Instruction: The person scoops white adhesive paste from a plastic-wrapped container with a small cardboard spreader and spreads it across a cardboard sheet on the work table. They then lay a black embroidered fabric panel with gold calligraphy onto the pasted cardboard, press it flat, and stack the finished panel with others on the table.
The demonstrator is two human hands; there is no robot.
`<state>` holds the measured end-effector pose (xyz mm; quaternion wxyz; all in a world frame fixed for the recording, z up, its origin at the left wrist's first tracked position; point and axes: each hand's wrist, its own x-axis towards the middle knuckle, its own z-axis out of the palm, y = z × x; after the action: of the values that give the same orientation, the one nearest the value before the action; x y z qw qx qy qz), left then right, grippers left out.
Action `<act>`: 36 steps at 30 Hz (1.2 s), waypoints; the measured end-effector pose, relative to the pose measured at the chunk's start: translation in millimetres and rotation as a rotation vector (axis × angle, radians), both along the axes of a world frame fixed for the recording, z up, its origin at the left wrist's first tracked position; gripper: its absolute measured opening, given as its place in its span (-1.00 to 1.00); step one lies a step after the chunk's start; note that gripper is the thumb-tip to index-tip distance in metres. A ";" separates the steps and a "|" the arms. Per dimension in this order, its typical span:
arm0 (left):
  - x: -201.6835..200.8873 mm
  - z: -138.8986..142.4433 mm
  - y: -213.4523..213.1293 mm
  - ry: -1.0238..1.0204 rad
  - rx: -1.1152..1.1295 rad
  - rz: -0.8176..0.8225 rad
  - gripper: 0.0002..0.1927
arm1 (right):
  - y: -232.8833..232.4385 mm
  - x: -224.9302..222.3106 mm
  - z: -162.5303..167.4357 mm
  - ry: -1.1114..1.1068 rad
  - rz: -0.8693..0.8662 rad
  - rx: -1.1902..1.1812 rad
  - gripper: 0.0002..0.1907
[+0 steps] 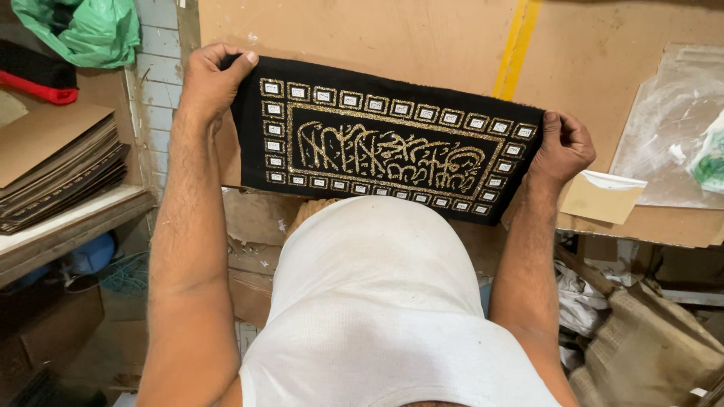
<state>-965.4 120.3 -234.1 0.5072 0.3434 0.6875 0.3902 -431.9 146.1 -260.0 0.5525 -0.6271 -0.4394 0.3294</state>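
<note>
— What lies at eleven o'clock?
— A green plastic bag [84, 30] above a red and black bundle [36, 75]; below them, at nine, a stack of brown boards [56, 162] on a shelf [72, 226].
— And at three?
— A clear plastic sheet [667, 128], with a tan envelope [602, 197] just beside it on the brown board [392, 34], which carries a yellow stripe [516, 45].

Cluttered workshop (stacked boards [53, 169], scraps)

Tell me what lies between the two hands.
In the head view, a black rectangular cloth with gold glitter ornament spans the stretch, pinched at its ends by the left hand and the right hand, over a brown board worktop.
</note>
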 end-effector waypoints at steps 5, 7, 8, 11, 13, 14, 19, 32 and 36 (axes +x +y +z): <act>0.3 -7.5 -9.7 -0.163 -0.081 0.097 -0.75 | -10.4 14.0 -9.4 0.128 -0.049 -0.129 -0.83; 0.8 -12.0 -22.2 -0.225 -0.067 0.097 -0.69 | -23.7 23.1 -11.5 0.332 -0.007 -0.213 -0.79; 2.0 -14.6 -31.3 -0.236 -0.057 0.072 -0.66 | -32.8 27.4 -11.3 0.432 0.010 -0.255 -0.75; 4.4 -21.4 -66.2 -0.257 -0.069 -0.009 -0.60 | -69.3 33.5 -11.0 0.245 0.091 -0.369 -0.83; 5.8 -24.6 -90.9 -0.209 -0.118 -0.004 -0.64 | -93.0 33.4 -12.2 0.170 0.024 -0.456 -0.84; 4.2 -25.3 -100.7 -0.170 -0.145 0.024 -0.68 | -100.8 32.8 -13.6 0.181 0.003 -0.463 -0.85; -1.2 -26.0 -117.3 -0.204 -0.088 0.105 -0.75 | -105.4 25.4 -10.7 0.311 0.003 -0.413 -0.87; -31.8 25.8 -91.3 -0.409 0.102 0.174 -0.65 | -62.5 -9.4 26.2 1.076 0.279 -0.404 -0.71; -42.4 12.2 -97.9 -0.514 0.113 0.124 -0.60 | -65.8 -0.4 4.7 1.146 0.301 -0.427 -0.69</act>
<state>-1007.8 22.3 -221.9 0.6203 0.2182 0.5328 0.5327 -432.2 80.2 -255.3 0.5102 -0.3787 -0.0814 0.7679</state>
